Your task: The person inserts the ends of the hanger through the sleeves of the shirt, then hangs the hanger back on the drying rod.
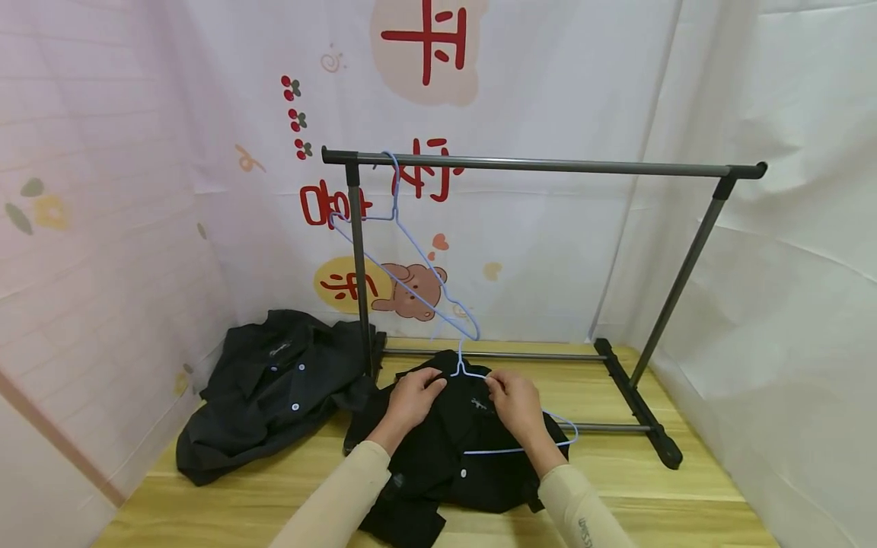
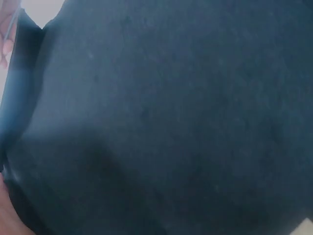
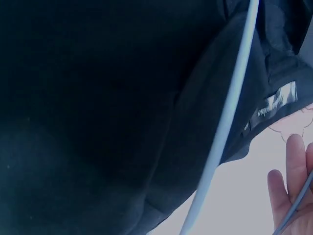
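Observation:
A black shirt (image 1: 438, 464) with white buttons lies on the wooden table, and a light blue wire hanger (image 1: 521, 451) is partly over and partly within it. My left hand (image 1: 409, 399) grips the shirt near its collar, left of the hanger's hook. On the other side of the hook, my right hand (image 1: 517, 405) pinches the hanger's upper wire. The hanger's right end sticks out over the shirt; its left part is hidden by cloth. Dark fabric (image 2: 161, 117) fills most of the left wrist view. In the right wrist view a label (image 3: 278, 102) shows on the cloth.
A dark metal clothes rack (image 1: 548, 165) stands behind the shirt, its black foot (image 1: 637, 403) to the right. Another blue hanger (image 1: 418, 247) hangs from its rail at the left. A second dark shirt (image 1: 274, 388) lies at the left, near the rack's left post.

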The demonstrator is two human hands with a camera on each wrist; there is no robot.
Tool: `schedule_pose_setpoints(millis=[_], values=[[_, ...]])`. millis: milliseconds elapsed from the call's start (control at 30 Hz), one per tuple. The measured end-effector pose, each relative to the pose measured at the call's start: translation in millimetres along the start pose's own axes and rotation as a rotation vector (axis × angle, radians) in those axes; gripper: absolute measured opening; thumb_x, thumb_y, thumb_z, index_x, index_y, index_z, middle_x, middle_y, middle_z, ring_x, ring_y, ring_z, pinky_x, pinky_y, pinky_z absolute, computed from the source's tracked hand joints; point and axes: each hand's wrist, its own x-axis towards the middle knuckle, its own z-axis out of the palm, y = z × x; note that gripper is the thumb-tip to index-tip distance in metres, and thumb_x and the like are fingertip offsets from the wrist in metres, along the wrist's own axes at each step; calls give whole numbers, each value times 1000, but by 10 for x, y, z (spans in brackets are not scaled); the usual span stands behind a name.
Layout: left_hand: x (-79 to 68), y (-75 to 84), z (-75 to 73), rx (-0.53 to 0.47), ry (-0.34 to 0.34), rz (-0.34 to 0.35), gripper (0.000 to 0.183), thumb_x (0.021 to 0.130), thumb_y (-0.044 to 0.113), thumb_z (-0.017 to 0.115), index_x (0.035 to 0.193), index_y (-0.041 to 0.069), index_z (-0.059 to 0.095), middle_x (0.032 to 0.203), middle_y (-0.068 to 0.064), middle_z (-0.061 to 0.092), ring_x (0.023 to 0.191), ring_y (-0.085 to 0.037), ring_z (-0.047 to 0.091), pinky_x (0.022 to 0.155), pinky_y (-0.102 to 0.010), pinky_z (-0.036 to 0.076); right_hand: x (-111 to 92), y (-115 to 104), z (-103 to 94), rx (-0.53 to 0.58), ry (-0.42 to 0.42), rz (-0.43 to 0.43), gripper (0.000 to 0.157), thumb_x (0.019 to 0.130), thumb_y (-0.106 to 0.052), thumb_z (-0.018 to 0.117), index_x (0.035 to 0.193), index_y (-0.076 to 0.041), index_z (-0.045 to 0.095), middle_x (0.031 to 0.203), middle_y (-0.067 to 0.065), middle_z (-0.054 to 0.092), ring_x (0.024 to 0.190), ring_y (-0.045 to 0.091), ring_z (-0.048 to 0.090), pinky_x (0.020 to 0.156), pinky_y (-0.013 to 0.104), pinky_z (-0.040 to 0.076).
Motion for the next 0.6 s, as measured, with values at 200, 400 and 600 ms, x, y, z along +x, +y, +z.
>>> schedule_pose_setpoints(millis=[200,400,600], values=[[27,76,29,73,25,33,27,101,24,59,122,9,69,118,-7,69,110,-30,63,96,-55,43,-35,-81,-20,65,-105,77,13,98,-12,63,94,-4,73,76,0,67,69,14,65,66,38,54],[20,186,53,140,27,72,29,100,26,61,123,9,69,117,-7,70,107,-30,64,92,-54,46,-25,-78,-88,151,-213,86,12,99,-12,62,98,-6,73,79,0,64,75,16,62,72,38,51],[7,309,81,161,20,164,26,99,26,62,118,11,71,112,-5,71,102,-25,67,88,-47,51,15,-42,-140,213,-363,25,42,101,-28,59,138,-8,59,130,11,63,118,30,60,98,48,46]])
